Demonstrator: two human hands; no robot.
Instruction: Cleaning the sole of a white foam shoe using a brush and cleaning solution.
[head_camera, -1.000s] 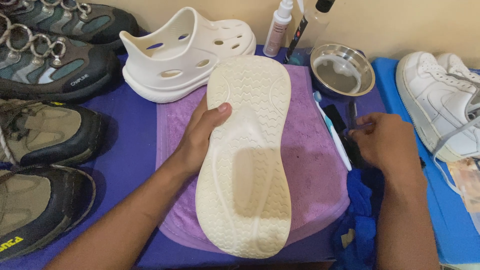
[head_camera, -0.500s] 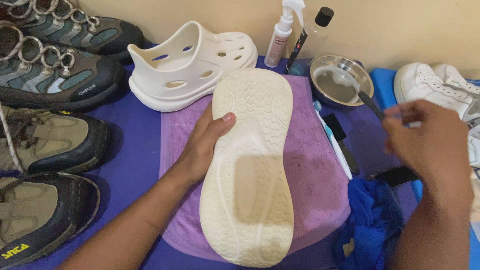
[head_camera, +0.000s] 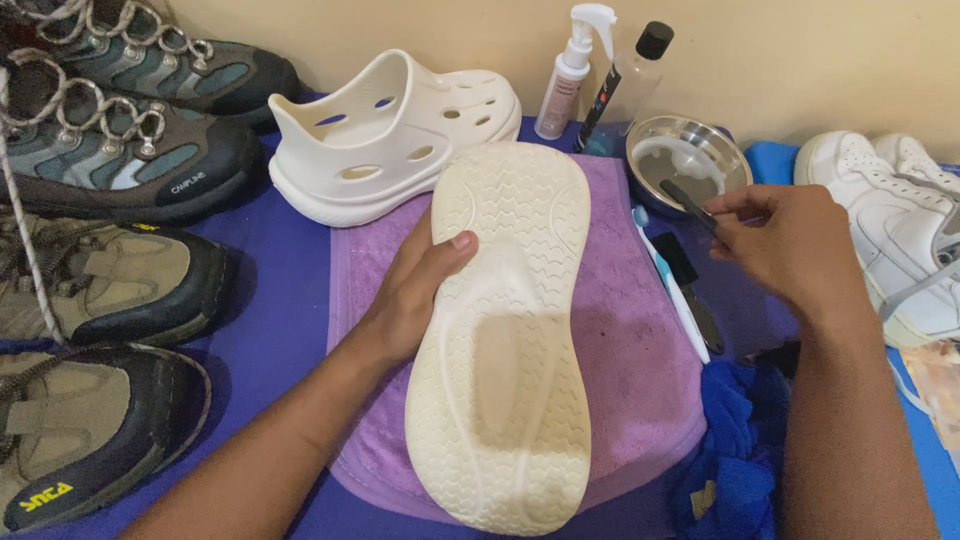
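Cream clog sole-up, long axis near-far, left hand gripping its left edge; right hand pinching dark brush over steel bowl, far right.

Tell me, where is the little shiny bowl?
The metal bowl sits at the top right of the head view, behind the purple towel, between the clear bottle and the white sneakers.

The right hand has lifted a dark brush over the metal bowl

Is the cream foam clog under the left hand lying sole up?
Yes, the cream foam clog shows its wavy tread upward on the purple towel.
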